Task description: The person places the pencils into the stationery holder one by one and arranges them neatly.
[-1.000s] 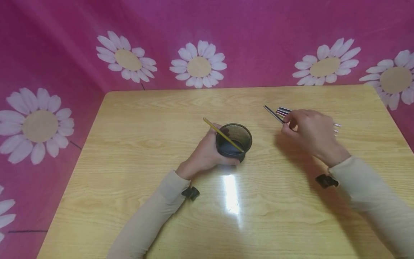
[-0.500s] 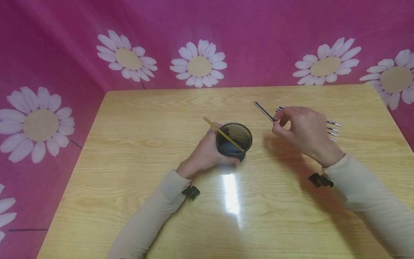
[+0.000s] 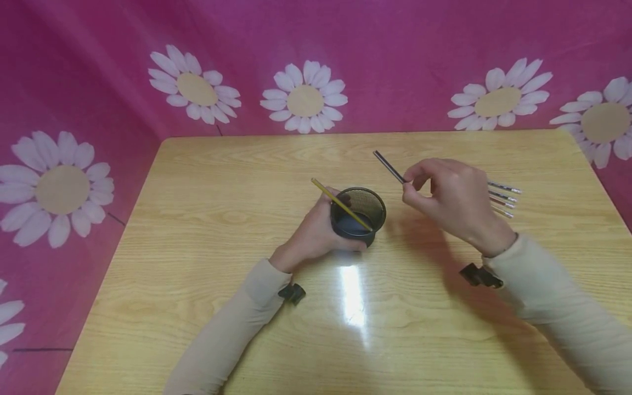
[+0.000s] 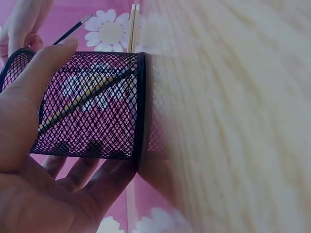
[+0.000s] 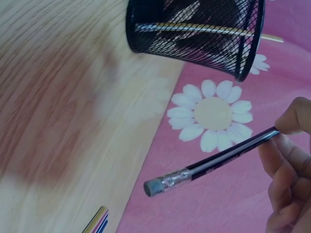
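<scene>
My left hand (image 3: pixel 313 230) grips a black mesh pencil cup (image 3: pixel 369 206) that stands upright on the table. A yellow pencil (image 3: pixel 328 192) leans inside, its upper end past the rim; the right wrist view shows its eraser end low in the cup. To the right of the cup, my right hand (image 3: pixel 454 200) pinches a dark striped pencil (image 3: pixel 387 164) between thumb and forefinger. That pencil tilts in the air, and its grey eraser (image 5: pixel 154 187) points away from the fingers. Several more pencils (image 3: pixel 503 197) lie side by side on the table, partly hidden behind the right hand.
The wood-grain table (image 3: pixel 222 219) has a bright light reflection in front of the cup. Pink cloth (image 3: pixel 395 55) with large white daisies hangs along the back and left side of the table.
My right hand has lifted the dark pencil off the group and moved left toward the cup, uncovering more of the lying pencils' eraser ends. My left hand and the cup stay put.
</scene>
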The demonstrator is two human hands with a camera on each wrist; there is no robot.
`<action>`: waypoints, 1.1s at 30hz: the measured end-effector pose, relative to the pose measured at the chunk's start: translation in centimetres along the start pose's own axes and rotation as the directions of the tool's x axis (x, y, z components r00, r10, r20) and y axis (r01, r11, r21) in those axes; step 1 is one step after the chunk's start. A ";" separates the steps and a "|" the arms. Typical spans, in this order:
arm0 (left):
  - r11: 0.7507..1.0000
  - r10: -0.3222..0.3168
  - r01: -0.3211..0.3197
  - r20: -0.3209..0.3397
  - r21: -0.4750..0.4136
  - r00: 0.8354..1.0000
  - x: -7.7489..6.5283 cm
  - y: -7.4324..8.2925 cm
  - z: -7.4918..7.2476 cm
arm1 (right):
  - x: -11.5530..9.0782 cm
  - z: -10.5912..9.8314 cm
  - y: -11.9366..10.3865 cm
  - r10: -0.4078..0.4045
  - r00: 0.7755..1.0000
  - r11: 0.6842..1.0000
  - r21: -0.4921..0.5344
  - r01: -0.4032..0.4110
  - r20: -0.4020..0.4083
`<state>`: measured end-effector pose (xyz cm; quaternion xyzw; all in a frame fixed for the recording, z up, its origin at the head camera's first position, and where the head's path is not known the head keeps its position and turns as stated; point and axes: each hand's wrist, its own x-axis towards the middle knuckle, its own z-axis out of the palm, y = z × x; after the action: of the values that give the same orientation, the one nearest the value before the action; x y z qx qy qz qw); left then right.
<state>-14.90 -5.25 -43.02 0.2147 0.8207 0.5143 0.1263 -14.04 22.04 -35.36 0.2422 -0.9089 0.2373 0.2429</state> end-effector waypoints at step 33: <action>0.995 0.084 -0.085 -0.008 -0.048 0.996 0.3 0.0 0.0 | 3.5 -0.9 -5.3 -0.168 0.976 0.960 0.200 0.195 -0.141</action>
<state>-15.13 -5.10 -43.07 0.2444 0.7985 0.5396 0.1070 -13.50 17.25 -31.06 0.3342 -0.8355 0.3243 0.2916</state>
